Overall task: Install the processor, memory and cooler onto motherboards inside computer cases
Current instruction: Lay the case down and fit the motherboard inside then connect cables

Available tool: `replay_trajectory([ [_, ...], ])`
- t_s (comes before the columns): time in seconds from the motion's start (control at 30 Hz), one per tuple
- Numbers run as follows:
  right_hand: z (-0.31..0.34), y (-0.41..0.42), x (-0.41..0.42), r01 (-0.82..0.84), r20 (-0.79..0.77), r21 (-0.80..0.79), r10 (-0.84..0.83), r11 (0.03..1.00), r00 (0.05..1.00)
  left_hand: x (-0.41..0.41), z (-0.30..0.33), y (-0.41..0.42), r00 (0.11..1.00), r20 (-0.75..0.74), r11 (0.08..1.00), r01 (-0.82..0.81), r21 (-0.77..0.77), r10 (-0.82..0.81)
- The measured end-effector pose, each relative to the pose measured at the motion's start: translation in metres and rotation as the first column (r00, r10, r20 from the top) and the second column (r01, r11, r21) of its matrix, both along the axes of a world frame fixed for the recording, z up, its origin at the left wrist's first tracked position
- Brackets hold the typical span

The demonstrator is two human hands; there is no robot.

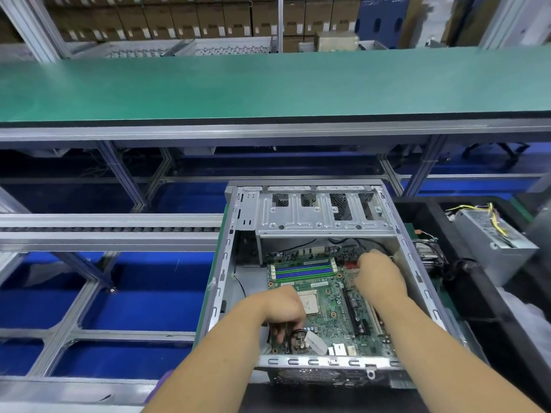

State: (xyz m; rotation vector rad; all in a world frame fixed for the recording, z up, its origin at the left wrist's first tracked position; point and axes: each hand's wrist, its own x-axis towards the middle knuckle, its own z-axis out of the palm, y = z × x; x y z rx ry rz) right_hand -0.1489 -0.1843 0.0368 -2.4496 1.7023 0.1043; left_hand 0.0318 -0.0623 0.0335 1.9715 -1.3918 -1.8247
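The motherboard (328, 305) lies in the computer case (316, 216). A power supply (492, 236) sits to its right, a conveyor belt (268, 84) behind.

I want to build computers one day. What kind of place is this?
Probably a computer factory's assembly line. A long green conveyor belt runs past, stacked cardboard boxes fill the back, and two hands work on a motherboard in an open computer case.

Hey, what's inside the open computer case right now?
Inside the computer case lies a green motherboard with a processor in its socket, blue and green memory slots, and a metal drive cage above. Both hands, left and right, cover parts of the board.
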Motion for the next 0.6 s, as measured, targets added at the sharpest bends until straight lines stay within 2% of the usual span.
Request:
replay_trajectory([
  [0.17, 0.000, -0.009, -0.004, 0.026, 0.134, -0.010, -0.024, 1.000, 0.991, 0.001, -0.004, 0.000, 1.000, 0.022, 1.000, -0.001, -0.006, 0.001],
  [0.3, -0.001, 0.001, -0.001, 0.075, -0.040, 0.085, -0.072, 0.994, 0.997, 0.001, -0.005, 0.001, 0.999, 0.033, 1.000, -0.010, -0.023, 0.011],
  [0.33, 0.000, 0.001, -0.001, 0.089, -0.012, 0.065, -0.088, 0.994, 0.996, 0.001, -0.005, 0.001, 0.999, 0.033, 1.000, -0.013, -0.025, 0.014],
  [0.4, 0.001, -0.001, 0.000, 0.060, 0.252, 0.060, -0.073, 0.996, 0.965, 0.002, -0.005, 0.001, 0.999, 0.032, 0.999, -0.022, -0.027, 0.023],
  [0.43, 0.001, -0.001, 0.000, 0.011, 0.426, 0.151, -0.074, 0.989, 0.902, 0.003, -0.005, 0.000, 0.999, 0.041, 0.999, -0.033, -0.031, 0.034],
  [0.47, 0.003, 0.002, 0.002, -0.073, 0.571, 0.320, -0.131, 0.945, 0.810, 0.003, -0.006, 0.000, 0.997, 0.060, 0.998, -0.042, -0.037, 0.044],
  [0.5, 0.005, 0.006, 0.005, -0.170, 0.634, 0.498, -0.223, 0.850, 0.740, 0.004, -0.007, -0.001, 0.995, 0.083, 0.998, -0.051, -0.045, 0.054],
  [0.53, 0.004, 0.008, 0.006, -0.237, 0.640, 0.618, -0.304, 0.750, 0.706, 0.004, -0.008, -0.001, 0.992, 0.103, 0.996, -0.064, -0.053, 0.070],
  [0.57, 0.002, 0.010, 0.008, -0.257, 0.620, 0.675, -0.343, 0.692, 0.706, 0.005, -0.010, -0.001, 0.988, 0.121, 0.994, -0.086, -0.062, 0.093],
  [0.6, -0.001, 0.010, 0.008, -0.239, 0.609, 0.668, -0.334, 0.705, 0.720, 0.006, -0.012, -0.002, 0.982, 0.141, 0.991, -0.116, -0.073, 0.126],
])
